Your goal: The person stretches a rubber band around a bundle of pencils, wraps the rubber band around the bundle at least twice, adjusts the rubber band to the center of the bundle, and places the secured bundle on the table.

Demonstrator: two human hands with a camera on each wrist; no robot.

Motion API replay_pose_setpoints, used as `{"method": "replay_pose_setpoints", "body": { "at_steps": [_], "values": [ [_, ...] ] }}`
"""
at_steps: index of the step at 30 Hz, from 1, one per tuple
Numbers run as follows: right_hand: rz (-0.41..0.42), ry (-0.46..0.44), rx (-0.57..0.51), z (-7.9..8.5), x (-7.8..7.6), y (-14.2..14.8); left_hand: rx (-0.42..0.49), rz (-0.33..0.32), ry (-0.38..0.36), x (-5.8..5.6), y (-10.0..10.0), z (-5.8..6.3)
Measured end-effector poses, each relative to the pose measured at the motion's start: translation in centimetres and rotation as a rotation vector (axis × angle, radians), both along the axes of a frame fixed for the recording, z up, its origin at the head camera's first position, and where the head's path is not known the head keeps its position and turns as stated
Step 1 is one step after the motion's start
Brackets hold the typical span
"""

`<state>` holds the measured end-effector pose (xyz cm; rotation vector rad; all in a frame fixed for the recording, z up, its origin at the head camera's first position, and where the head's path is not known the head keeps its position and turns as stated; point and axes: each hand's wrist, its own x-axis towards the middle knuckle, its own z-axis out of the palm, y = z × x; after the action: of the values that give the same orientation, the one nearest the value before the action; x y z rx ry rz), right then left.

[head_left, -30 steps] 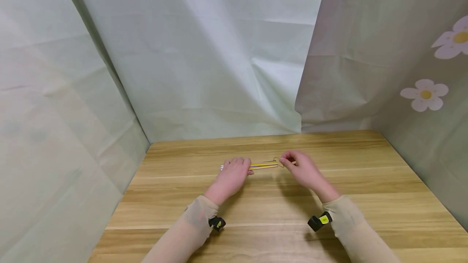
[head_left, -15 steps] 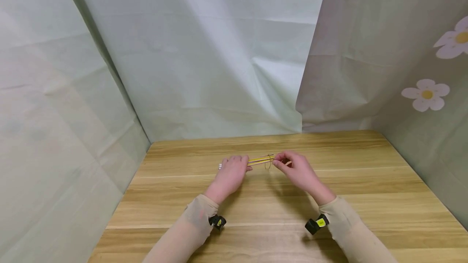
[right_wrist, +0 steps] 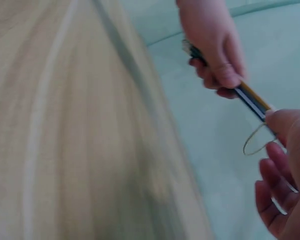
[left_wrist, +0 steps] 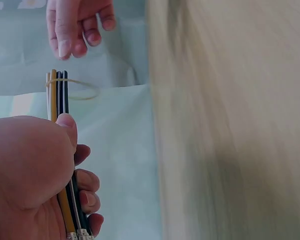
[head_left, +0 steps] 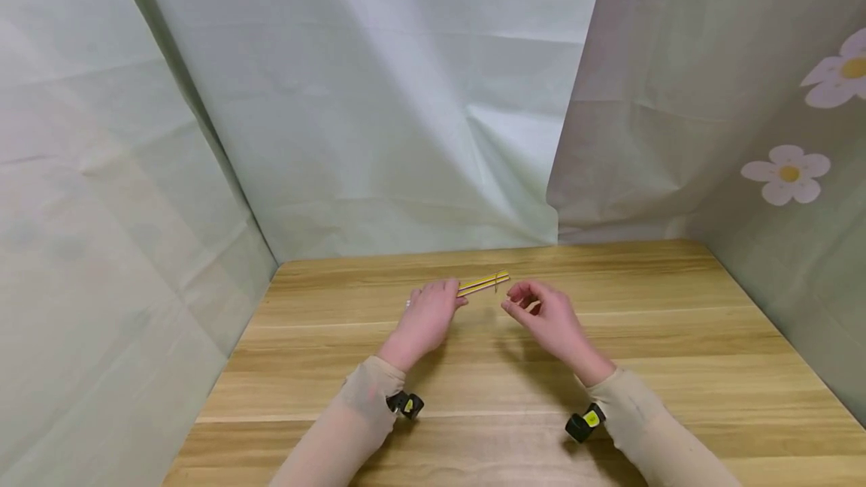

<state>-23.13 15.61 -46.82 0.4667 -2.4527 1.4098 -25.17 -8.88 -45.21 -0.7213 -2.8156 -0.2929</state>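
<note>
A bundle of several slim pencils [head_left: 479,285], yellow and dark striped, is gripped by my left hand [head_left: 425,325] above the table. In the left wrist view, the left thumb and curled fingers wrap round the pencils [left_wrist: 53,100], with pale, metallic-looking ends below the palm. A thin tan rubber band [left_wrist: 85,98] hangs loosely round their far end, drooping to one side. Just beyond those tips, my right hand [head_left: 555,325] has its fingers loosely bent. The left wrist view shows a gap between the right fingertips [left_wrist: 64,48] and the pencils, with nothing held.
A wood-grain table [head_left: 487,427] lies under both hands. Pale cloth [head_left: 406,134] hangs behind it and at both sides, with printed white flowers [head_left: 787,173] on the right. A black wrist camera [head_left: 584,424] is worn at each cuff.
The right hand has moved left, brought the rubber band over the pencil tips and let it go. The left hand has raised and tilted the pencils' far end upward in the head view.
</note>
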Motion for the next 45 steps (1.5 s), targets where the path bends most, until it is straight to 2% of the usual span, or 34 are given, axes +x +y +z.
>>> {"method": "replay_pose_setpoints", "body": {
  "at_steps": [5,10,16,19,28,32,37,40,45],
  "values": [
    [-0.002,0.093,-0.018,-0.5,-0.2,-0.3,0.057,-0.025,0.000,0.0,0.7,0.6],
    [-0.023,0.209,-0.047,-0.9,-0.5,-0.5,0.077,-0.038,-0.025,0.1,1.5,1.1],
    [-0.037,0.294,-0.091,-1.0,-0.8,-0.7,0.111,-0.056,-0.110,0.4,2.1,1.6],
    [-0.024,0.297,-0.093,-1.0,-0.9,-0.8,0.126,-0.051,-0.145,0.5,2.2,1.6],
    [0.013,0.192,-0.019,-0.8,-0.5,-1.1,0.140,-0.106,-0.157,0.7,2.1,1.3],
    [0.045,0.203,0.009,-0.5,-0.3,-1.3,0.134,-0.109,-0.159,0.7,2.2,1.5],
    [0.047,0.243,0.016,-0.5,-0.2,-1.4,0.137,-0.090,-0.156,0.5,2.1,1.7],
    [0.092,0.267,0.020,-0.8,-0.2,-1.3,0.148,-0.057,-0.148,0.4,1.9,1.5],
    [0.252,0.357,0.088,-0.8,-0.1,-1.7,0.130,0.010,-0.117,0.4,1.3,0.9]
  ]
}}
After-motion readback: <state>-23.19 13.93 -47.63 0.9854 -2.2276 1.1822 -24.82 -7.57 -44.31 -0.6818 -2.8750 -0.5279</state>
